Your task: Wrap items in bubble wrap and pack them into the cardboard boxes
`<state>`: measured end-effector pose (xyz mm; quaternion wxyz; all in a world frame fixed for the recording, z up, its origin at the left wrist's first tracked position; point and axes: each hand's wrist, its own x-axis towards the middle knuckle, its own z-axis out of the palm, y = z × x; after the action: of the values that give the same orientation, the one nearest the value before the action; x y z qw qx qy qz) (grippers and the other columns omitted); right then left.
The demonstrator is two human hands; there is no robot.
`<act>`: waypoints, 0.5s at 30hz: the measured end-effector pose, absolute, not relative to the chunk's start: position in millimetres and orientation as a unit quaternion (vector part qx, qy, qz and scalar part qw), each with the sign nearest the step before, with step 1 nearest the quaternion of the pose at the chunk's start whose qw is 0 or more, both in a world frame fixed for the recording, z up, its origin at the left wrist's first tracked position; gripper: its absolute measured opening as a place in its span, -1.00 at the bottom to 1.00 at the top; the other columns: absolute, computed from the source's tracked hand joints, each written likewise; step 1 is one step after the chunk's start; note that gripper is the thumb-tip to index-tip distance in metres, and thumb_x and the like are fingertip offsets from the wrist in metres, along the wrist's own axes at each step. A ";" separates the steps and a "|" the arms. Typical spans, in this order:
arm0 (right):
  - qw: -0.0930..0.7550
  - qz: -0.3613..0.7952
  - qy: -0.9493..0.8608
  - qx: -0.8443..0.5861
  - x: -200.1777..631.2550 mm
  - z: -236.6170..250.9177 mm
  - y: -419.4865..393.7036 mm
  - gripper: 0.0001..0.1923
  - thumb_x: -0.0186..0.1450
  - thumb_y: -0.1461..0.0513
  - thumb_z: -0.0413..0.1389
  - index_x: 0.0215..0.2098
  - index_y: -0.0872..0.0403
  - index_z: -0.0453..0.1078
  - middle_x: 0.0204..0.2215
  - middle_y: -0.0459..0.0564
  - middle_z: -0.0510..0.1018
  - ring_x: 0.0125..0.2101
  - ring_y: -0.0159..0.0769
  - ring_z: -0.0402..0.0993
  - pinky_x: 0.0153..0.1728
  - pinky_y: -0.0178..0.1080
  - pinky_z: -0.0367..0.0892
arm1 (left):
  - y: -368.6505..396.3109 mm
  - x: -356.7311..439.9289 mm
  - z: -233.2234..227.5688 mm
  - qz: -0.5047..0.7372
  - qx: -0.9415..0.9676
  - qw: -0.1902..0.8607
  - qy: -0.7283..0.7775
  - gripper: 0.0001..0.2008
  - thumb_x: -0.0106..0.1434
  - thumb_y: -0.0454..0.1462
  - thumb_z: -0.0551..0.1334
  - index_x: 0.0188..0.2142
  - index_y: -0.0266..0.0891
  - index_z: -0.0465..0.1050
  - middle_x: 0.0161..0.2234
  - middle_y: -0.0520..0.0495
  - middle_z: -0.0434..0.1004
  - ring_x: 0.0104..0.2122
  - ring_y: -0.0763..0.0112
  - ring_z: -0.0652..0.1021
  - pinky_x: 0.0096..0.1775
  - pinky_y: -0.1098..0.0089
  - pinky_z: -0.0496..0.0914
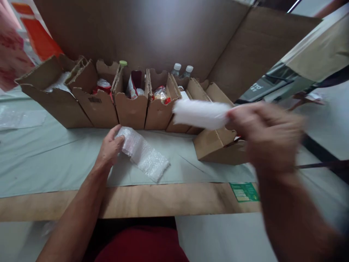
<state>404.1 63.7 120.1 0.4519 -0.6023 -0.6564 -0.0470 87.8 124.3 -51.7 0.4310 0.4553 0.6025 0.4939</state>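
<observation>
Between the thumb and fingers of my left hand (112, 145) is one end of a strip of bubble wrap (148, 156). Its other end slants down onto the light green cloth. My right hand (268, 133), smeared by motion, pinches a soft white piece of packing material (201, 113) by its right end. The white piece is raised in front of the cardboard bins; blur hides whether it is foam or wrap. Just below it stands a small cardboard box (211, 148), partly covered by my right hand.
A row of cardboard bins (132, 111) with packets inside stands before a tall cardboard panel (141, 32). Bottles (177, 68) rise behind them. More clear wrap (21, 118) lies at left. The table's bare wooden edge (169, 198) bears a green label (244, 192).
</observation>
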 end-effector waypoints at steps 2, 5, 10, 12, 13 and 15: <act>0.435 0.114 -0.713 -0.537 370.9 70.9 55.5 -0.83 0.37 0.15 0.17 -0.28 -0.03 0.63 -0.32 -0.10 0.72 -0.29 -0.27 0.63 -0.23 -0.19 0.50 | 120.6 78.5 -52.3 0.508 0.414 0.453 0.605 -0.17 0.09 -0.06 0.27 0.36 -0.19 0.25 -0.28 -0.06 0.50 -0.49 0.41 0.44 -0.49 0.44 0.33; 0.273 0.289 -0.798 -0.452 346.6 29.2 53.6 -0.79 0.31 0.17 0.21 -0.13 -0.07 0.65 -0.19 -0.08 0.75 -0.27 -0.27 0.67 -0.18 -0.19 0.55 | 111.5 66.8 -56.9 0.491 0.440 0.445 0.607 -0.14 0.21 0.14 0.24 0.41 -0.14 0.20 0.03 -0.27 0.54 -0.08 0.06 0.60 -0.21 0.20 0.53; 0.293 0.159 -0.775 -0.537 384.3 84.0 89.0 -0.74 0.36 0.14 0.17 -0.07 -0.04 0.64 -0.12 -0.01 0.74 -0.11 -0.15 0.66 0.00 -0.10 0.51 | 96.1 76.2 -72.8 0.430 0.637 0.205 0.606 -0.18 0.12 0.16 0.36 0.29 -0.11 0.39 0.49 -0.32 0.00 0.46 -0.28 0.06 0.34 -0.26 0.10; 0.293 0.039 -0.756 -0.585 404.2 120.3 123.2 -0.74 0.33 0.17 0.16 -0.10 0.01 0.65 -0.15 0.03 0.73 -0.14 -0.11 0.65 -0.02 -0.07 0.49 | 91.5 87.2 -78.6 0.388 0.708 0.116 0.578 -0.31 0.13 0.09 0.40 0.20 -0.08 0.48 0.51 -0.27 -0.04 0.48 -0.29 0.00 0.37 -0.31 -0.04; 0.274 -0.001 -0.749 -0.603 411.6 134.4 142.9 -0.72 0.32 0.21 0.15 -0.09 0.04 0.65 -0.15 0.05 0.73 -0.15 -0.10 0.64 -0.04 -0.07 0.48 | 89.6 92.3 -81.1 0.362 0.739 0.091 0.561 -0.42 0.16 0.03 0.40 0.14 -0.08 0.52 0.49 -0.26 0.06 0.48 -0.27 0.03 0.37 -0.32 -0.06; 0.200 -0.006 -0.764 -0.613 419.4 150.4 182.7 -0.71 0.31 0.24 0.14 -0.10 0.07 0.66 -0.22 0.06 0.73 -0.22 -0.13 0.63 -0.13 -0.10 0.47 | 86.8 99.9 -85.1 0.316 0.777 0.066 0.541 -0.64 0.25 -0.12 0.34 0.03 -0.09 0.58 0.34 -0.26 0.36 0.44 -0.20 0.16 0.37 -0.33 -0.06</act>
<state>419.4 182.7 150.4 0.1998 -0.6130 -0.7644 -0.0057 99.9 86.8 -85.1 0.0657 0.7767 0.5406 0.3164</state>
